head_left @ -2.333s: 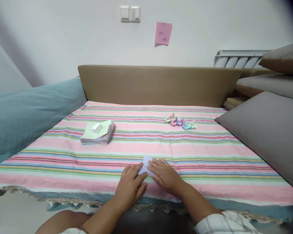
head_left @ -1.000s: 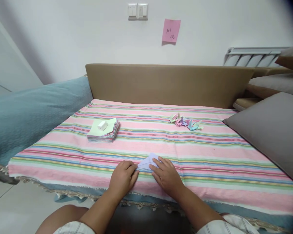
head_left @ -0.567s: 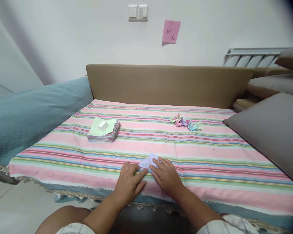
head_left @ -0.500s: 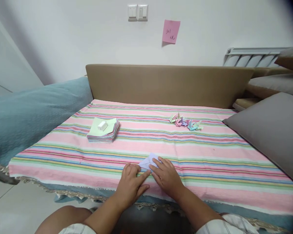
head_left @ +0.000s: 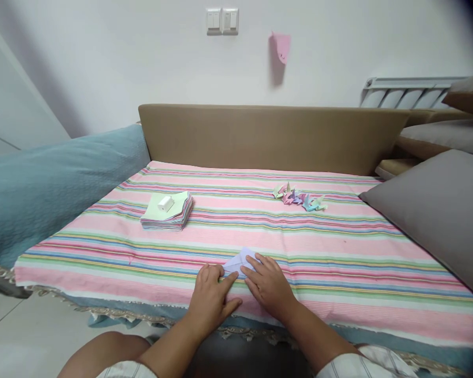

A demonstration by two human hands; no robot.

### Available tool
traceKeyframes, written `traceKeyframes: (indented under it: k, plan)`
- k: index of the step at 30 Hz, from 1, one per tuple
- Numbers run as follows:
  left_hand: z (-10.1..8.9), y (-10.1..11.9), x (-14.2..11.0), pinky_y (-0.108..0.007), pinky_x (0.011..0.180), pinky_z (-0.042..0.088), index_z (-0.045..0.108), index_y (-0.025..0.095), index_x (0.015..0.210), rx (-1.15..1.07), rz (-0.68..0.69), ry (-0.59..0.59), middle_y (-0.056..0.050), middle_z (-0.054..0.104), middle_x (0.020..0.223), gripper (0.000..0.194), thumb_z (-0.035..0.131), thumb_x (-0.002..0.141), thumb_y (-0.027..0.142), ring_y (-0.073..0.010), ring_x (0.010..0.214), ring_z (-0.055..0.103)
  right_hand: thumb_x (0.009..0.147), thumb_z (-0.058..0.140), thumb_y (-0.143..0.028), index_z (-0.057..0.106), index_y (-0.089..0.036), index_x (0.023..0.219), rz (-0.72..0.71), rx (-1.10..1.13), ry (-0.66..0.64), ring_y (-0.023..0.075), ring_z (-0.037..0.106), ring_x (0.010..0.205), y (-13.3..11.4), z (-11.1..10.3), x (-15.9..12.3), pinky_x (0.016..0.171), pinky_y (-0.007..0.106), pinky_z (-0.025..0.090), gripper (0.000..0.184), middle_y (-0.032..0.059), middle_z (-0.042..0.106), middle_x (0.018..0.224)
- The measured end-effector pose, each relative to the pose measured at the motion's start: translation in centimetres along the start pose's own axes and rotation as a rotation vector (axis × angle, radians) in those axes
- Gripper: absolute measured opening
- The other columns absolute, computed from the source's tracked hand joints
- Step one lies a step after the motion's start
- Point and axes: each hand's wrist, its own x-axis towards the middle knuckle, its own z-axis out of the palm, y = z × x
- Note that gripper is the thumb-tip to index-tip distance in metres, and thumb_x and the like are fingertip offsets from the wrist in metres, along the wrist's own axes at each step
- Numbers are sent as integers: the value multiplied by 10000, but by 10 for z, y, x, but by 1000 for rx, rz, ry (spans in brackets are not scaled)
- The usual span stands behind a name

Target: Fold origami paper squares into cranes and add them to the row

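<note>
A pale lilac sheet of origami paper [head_left: 239, 260], folded to a pointed shape, lies flat on the striped cloth. On its right part rests my right hand [head_left: 268, 283], open, with fingers spread over the paper. My left hand [head_left: 212, 291] is at the paper's left tip and lower edge. Its index finger reaches to the lower edge, the thumb stands apart, and the other fingers are bent on the cloth. The fingers cover parts of the paper's right side and edge.
A stack of coloured paper [head_left: 166, 220] bears a small white block [head_left: 166, 203] at left. Several folded paper cranes [head_left: 297, 198] lie in a row farther back. Grey cushions [head_left: 437, 210] bound the right, a brown backrest [head_left: 271, 139] the back. A pink note [head_left: 283, 47] hangs on the wall.
My left hand has shifted slightly left, its index finger drawn back a little along the paper's edge. My right hand stays put. The pink wall note has curled up.
</note>
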Motion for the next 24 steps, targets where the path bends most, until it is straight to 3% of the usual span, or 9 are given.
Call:
traceKeyframes:
  k: [14,24]
  plan:
    - [-13,-11,0,-398,721,410,595,222,1104,125,-24,-28,-64,530,852,581,694,636,552,-236,805,485,890,472,-284,610,-278,1141,-9,6,1,261,455,1187,0,-2,0,970,442,338,286,49,568,1260]
    - [-17,-26,-2,-367,689,424,631,214,1003,85,-19,29,-48,541,781,495,660,663,573,-221,766,515,893,465,-298,623,-278,1124,-5,-6,7,266,462,1181,0,0,0,959,444,345,281,57,582,1240]
